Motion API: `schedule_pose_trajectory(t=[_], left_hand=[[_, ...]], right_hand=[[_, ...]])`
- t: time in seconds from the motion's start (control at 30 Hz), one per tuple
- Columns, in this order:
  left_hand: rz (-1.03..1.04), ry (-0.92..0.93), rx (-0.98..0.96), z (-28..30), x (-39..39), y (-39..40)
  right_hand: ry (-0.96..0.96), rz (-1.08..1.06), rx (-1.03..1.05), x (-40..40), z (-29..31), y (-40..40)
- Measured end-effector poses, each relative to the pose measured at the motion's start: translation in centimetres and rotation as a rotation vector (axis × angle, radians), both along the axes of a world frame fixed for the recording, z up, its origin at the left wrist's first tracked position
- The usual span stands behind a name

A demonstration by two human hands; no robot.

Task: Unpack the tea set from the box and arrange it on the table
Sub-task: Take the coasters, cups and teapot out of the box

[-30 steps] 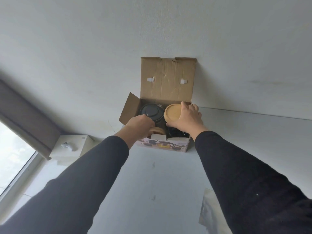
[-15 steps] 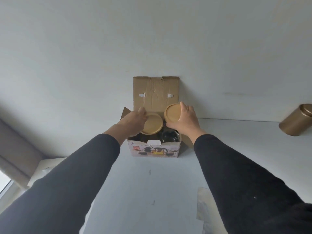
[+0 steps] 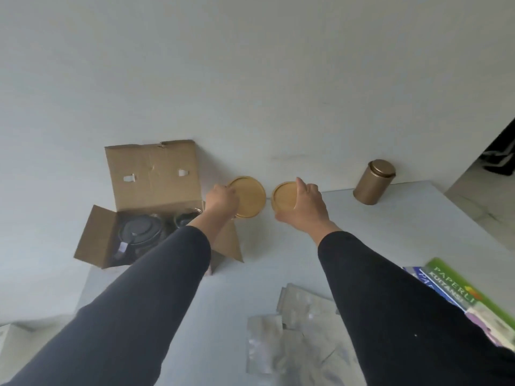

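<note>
1. Cardboard box (image 3: pixel 156 201), flaps open, sits by the wall; a dark teapot (image 3: pixel 139 235) and a cup (image 3: pixel 185 218) remain inside.
2. Right of the box, the left hand (image 3: pixel 221 200) pinches one wooden coaster (image 3: pixel 249 196) by its rim and may clip the near flap.
3. Farther right, the right hand (image 3: pixel 302 211) grips a smaller coaster (image 3: pixel 284 195), tilted; either could slip.
</note>
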State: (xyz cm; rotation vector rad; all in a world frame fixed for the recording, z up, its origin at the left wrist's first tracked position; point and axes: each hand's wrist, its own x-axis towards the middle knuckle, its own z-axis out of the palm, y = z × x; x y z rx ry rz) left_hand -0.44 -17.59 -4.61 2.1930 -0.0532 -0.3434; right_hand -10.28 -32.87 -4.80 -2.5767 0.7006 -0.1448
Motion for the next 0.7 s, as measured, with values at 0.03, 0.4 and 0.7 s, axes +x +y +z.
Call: schedule_pose_trajectory(t=[0.03, 0.4, 0.7], left_hand=[[-0.014, 0.021, 0.013, -1.0, 0.2, -1.8], [0.071, 0.279, 0.128, -10.6, 0.8, -17.2], [0.039, 0.203, 0.396, -13.6, 4.6, -20.1]], right_hand=[[0.022, -0.009, 0.009, -0.2, -0.6, -1.8], [0.196, -0.058, 0.134, 1.7, -10.8, -18.4], [0.209, 0.038, 0.147, 6.5, -15.0, -22.0]])
